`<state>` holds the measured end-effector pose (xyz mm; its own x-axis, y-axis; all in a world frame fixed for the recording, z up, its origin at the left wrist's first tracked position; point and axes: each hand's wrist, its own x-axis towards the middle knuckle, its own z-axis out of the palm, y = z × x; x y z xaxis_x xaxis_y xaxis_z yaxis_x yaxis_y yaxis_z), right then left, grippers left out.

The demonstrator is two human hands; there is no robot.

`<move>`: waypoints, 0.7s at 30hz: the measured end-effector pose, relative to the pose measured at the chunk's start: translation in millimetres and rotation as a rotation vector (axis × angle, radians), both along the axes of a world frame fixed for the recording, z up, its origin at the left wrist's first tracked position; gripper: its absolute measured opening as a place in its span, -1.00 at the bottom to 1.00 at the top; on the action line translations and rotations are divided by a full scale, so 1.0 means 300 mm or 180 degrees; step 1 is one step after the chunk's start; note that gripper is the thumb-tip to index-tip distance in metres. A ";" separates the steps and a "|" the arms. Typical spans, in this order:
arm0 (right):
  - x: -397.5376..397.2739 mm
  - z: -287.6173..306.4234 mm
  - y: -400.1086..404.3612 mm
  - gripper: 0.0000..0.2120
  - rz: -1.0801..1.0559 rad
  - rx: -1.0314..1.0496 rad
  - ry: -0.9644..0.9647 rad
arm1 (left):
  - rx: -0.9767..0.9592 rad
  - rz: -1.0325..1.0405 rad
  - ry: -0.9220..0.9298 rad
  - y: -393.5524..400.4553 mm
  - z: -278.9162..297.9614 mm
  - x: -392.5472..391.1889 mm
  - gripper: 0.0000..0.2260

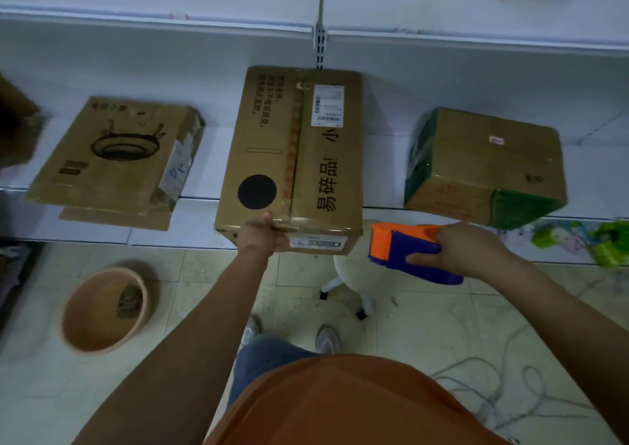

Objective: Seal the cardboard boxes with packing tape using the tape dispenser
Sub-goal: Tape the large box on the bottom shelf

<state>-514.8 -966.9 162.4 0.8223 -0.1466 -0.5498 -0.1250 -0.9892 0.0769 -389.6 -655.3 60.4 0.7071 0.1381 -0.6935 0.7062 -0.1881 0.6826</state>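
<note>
The middle box (292,158) seems to carry tape already along its seam, while the 2 other boxes, 1 left (115,158) of the left hand and 1 above (483,165) the right hand, probably still wait. The left hand (260,237) grips the middle box's near edge. The right hand (466,250) is curled around the tape dispenser (405,250), held just right of that box, not touching it.

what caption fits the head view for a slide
Left hand steadies the middle cardboard box on the shelf while right hand holds the tape dispenser beside it.
</note>
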 end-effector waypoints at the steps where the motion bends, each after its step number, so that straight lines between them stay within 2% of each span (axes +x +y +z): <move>1: 0.003 -0.003 -0.005 -0.47 0.0017 -0.0027 -0.0050 | 0.0016 0.0000 -0.0026 -0.004 0.003 -0.003 -0.63; 4: 0.039 -0.036 0.008 -0.46 -0.0018 -0.0081 -0.0161 | -0.0038 0.0011 0.0012 -0.010 0.007 -0.007 -0.66; 7: 0.071 -0.068 0.012 -0.45 -0.0206 0.0040 -0.0084 | 0.0211 -0.0145 0.0099 -0.004 -0.011 0.002 -0.59; 11: 0.088 -0.088 0.011 -0.45 -0.0256 0.0155 -0.0091 | 0.0155 -0.0225 0.0022 0.000 0.013 -0.010 -0.68; 13: 0.095 -0.092 0.012 -0.44 -0.0189 0.0149 -0.0100 | 0.0734 -0.0996 -0.0024 0.007 0.010 -0.001 -0.75; 15: 0.100 -0.100 0.008 -0.43 -0.0117 0.0146 -0.0168 | 0.1850 -0.1920 -0.0135 0.001 0.025 -0.017 -0.82; 16: 0.101 -0.105 0.007 -0.42 -0.0091 0.0143 -0.0225 | 0.2310 -0.2232 -0.0326 -0.014 0.054 -0.042 -0.77; 18: 0.098 -0.111 0.004 -0.43 -0.0051 0.0116 -0.0306 | 0.2915 -0.2626 -0.1329 -0.071 0.105 -0.095 -0.60; 20: 0.093 -0.113 0.001 -0.45 -0.0065 0.0128 -0.0318 | 0.3121 -0.3062 -0.2583 -0.154 0.124 -0.140 -0.59; 21: 0.089 -0.115 0.000 -0.45 -0.0086 0.0152 -0.0319 | 0.3122 -0.3377 -0.2863 -0.190 0.105 -0.147 -0.58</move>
